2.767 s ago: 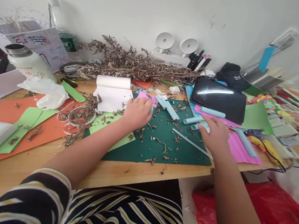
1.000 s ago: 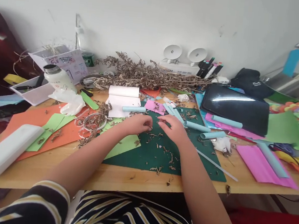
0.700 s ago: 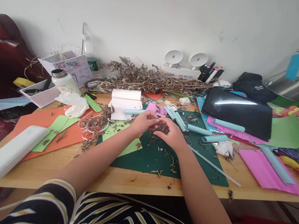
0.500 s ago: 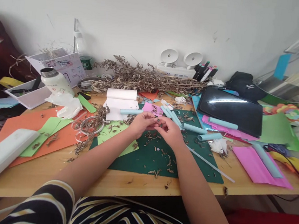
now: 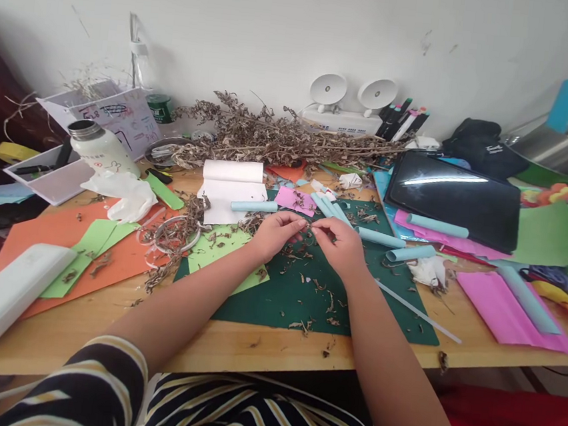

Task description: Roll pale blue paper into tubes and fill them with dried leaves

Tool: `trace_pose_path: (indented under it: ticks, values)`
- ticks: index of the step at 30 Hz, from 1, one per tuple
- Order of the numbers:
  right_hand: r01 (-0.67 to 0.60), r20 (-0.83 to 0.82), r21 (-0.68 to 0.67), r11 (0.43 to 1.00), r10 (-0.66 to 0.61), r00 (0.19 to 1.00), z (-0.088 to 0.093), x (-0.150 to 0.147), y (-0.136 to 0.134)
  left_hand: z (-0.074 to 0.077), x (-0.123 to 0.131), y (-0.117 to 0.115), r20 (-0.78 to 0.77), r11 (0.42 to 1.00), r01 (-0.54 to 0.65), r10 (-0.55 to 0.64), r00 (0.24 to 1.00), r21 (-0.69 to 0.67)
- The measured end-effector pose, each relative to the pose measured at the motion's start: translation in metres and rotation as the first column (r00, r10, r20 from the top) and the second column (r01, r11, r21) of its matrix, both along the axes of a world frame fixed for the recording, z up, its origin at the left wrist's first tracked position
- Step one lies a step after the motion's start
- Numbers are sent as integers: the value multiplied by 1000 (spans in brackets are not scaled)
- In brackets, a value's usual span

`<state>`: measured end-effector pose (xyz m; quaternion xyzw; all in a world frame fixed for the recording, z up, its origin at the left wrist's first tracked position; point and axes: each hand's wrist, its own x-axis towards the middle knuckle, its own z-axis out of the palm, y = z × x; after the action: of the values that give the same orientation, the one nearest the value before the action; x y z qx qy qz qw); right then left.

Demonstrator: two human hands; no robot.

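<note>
Over the dark green cutting mat point(image 5: 275, 306), my left hand point(image 5: 276, 236) and my right hand point(image 5: 340, 246) meet almost tip to tip. Thumb and forefinger are pinched on each. A small brown bit of dried leaf point(image 5: 309, 225) shows between the fingertips; much of it is covered. Crumbled dry leaves point(image 5: 306, 325) lie scattered on the mat beneath. Behind the hands are a pink paper piece point(image 5: 296, 201) and rolled light blue paper tubes point(image 5: 379, 237). A light green sheet point(image 5: 227, 251) lies under my left wrist.
A heap of dried plant stems point(image 5: 271, 138) runs along the wall. To the right stand a black tablet point(image 5: 456, 203) and pink paper point(image 5: 490, 306). On the left are a white bottle point(image 5: 102, 148), orange paper point(image 5: 123, 261) and a long white device point(image 5: 9, 300).
My hands have drawn slightly apart, the right one shifting right, so a gap shows between the fingertips. The camera view has turned a little.
</note>
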<state>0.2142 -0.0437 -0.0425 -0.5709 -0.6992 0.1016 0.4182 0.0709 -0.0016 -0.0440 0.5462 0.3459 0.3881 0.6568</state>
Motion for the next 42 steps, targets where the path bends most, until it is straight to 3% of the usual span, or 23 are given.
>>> trace_pose_path:
  ticks: [5, 13, 20, 23, 27, 31, 38, 42]
  values:
    - [42, 5, -40, 998, -42, 999, 5, 0, -2, 1, -1, 0, 80, 992, -93, 100, 992, -91]
    - [88, 54, -130, 988, -82, 995, 10, 9, -5, -7, 0, -1, 67, 989, -67, 58, 996, 133]
    - [-94, 37, -204, 974, 104, 994, 10, -1, -5, -7, 1, -4, 11, 969, -111, 111, 994, 221]
    - [-90, 45, -219, 972, 102, 994, 10, -6, -5, -5, 2, -7, -43, 958, -96, 112, 993, 271]
    - [-66, 34, -232, 970, 76, 997, 11, -3, -6, -4, 2, -6, 14, 973, -91, 90, 996, 210]
    - [-52, 26, -239, 970, 59, 998, 13, 4, -6, -4, 0, -1, 83, 974, -180, 170, 982, 140]
    - [-3, 85, -244, 970, 24, 996, 14, 9, -7, -5, -1, -3, 3, 959, -123, 126, 992, 254]
    - [0, 119, -250, 968, 30, 992, 14, 12, -7, -6, 0, -4, -22, 960, -118, 128, 992, 252]
